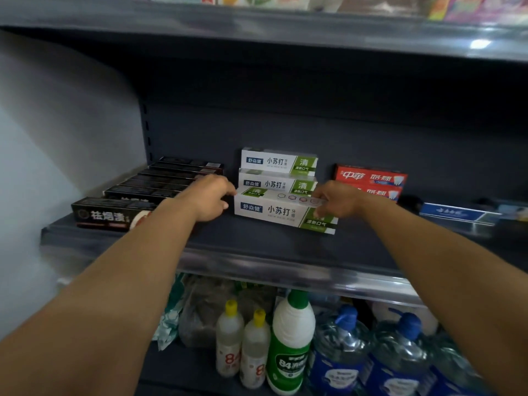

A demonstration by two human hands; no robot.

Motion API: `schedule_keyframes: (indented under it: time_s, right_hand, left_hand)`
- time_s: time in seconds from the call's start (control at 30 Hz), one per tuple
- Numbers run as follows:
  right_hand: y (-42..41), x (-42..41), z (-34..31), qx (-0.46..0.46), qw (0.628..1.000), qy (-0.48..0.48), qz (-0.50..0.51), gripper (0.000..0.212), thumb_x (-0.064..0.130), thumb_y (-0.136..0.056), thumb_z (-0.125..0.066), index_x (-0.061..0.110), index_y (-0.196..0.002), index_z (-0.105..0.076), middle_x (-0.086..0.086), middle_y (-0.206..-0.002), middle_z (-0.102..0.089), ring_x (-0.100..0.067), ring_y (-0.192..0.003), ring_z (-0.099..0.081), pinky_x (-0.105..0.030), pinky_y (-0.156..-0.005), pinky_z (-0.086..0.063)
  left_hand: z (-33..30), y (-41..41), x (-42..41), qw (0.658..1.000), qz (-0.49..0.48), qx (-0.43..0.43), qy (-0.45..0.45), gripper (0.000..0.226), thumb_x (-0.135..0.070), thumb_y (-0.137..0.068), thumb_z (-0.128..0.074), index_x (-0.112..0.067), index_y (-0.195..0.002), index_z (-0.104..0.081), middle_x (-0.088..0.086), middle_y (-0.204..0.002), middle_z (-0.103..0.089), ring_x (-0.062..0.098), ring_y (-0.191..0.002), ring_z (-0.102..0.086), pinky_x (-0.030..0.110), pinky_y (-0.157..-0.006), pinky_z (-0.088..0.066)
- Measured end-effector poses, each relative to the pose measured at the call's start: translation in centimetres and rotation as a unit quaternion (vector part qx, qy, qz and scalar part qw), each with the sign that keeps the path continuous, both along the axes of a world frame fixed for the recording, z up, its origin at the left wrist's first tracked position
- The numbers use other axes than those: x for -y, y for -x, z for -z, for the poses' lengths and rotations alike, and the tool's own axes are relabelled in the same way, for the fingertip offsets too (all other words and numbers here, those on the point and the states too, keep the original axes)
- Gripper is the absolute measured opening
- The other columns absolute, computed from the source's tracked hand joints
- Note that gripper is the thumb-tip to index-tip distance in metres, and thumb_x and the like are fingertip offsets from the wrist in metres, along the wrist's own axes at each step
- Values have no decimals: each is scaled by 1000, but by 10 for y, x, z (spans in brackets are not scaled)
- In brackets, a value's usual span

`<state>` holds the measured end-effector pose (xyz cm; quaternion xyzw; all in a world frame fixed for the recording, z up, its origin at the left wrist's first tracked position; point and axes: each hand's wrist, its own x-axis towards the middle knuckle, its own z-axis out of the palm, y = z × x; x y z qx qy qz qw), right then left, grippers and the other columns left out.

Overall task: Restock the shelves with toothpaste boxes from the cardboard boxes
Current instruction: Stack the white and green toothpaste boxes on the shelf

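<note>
Clearly light, stiff card: left hand (213,197) and right hand (335,200) pinch the front box (281,212) by its ends.

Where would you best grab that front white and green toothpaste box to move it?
By its two short ends, one hand from each side. The front white and green box lies lengthwise across the shelf, ends exposed, where the left hand and right hand already meet it.

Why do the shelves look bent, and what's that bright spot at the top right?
Head view: the wide-angle lens bows the shelf edge; a lamp's glare reflects off the upper shelf; the goods along the top are blurred; the shelf's back lies in deep shadow.
</note>
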<state>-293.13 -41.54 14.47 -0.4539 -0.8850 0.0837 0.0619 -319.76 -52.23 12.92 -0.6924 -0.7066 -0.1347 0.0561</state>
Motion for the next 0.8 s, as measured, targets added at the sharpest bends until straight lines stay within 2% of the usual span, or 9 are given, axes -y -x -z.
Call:
schedule_keyframes:
  time_s: [0.13,0.27,0.4,0.5,0.67,0.73,0.8]
  right_hand:
    - [2,-27,8,6,1000,-3,-1,36,20,-87,-68,12,-121,-57,-3,-114,-59,-20,-102,-56,-30,-81,-45]
    - [10,-54,15,-17,1000,2,-6,34,14,-88,-66,9,-122,-59,-6,-118,-60,-22,-107,-58,-36,-93,-49]
    - [20,-80,21,-29,999,-6,-13,39,14,-90,-63,10,-128,-56,-7,-124,-56,-24,-115,-54,-33,-95,-46]
    - [27,-98,25,-21,999,-41,-15,38,16,-91,-62,11,-128,-56,-9,-131,-47,-25,-119,-49,-31,-97,-42]
    - [33,-117,30,5,994,-109,-4,40,23,-91,-61,11,-129,-57,-13,-139,-34,-29,-133,-31,-39,-112,-31]
    - [35,-122,30,5,993,-115,-5,41,24,-91,-60,12,-130,-57,-14,-139,-38,-29,-131,-36,-38,-108,-36]
    - [37,-125,31,7,992,-122,-12,35,24,-92,-59,13,-125,-59,-13,-129,-50,-27,-117,-50,-30,-91,-42]
  left_hand:
    - [10,-8,-24,1000,0,-7,7,45,-11,-91,-62,-17,-134,-55,4,-138,-52,24,-128,-47,36,-108,-38]
    - [18,-7,-46,1000,-8,-5,18,46,-11,-91,-62,-18,-136,-54,6,-139,-52,25,-127,-49,37,-107,-40]
    - [23,-4,-62,999,-10,-19,25,44,-12,-91,-60,-18,-135,-55,6,-135,-54,25,-123,-50,36,-104,-41]
    - [25,1,-70,999,-18,-19,27,43,-14,-93,-60,-18,-135,-54,5,-135,-53,24,-123,-49,35,-105,-40]
    - [26,10,-79,999,-33,-12,26,42,-18,-92,-61,-19,-133,-56,5,-135,-53,25,-124,-49,35,-105,-40]
    - [25,11,-81,999,-37,-10,25,41,-18,-92,-62,-18,-133,-56,5,-134,-53,26,-124,-49,34,-104,-39]
    - [25,10,-83,999,-40,-2,20,41,-18,-91,-62,-18,-132,-57,5,-134,-54,26,-123,-49,32,-103,-40]
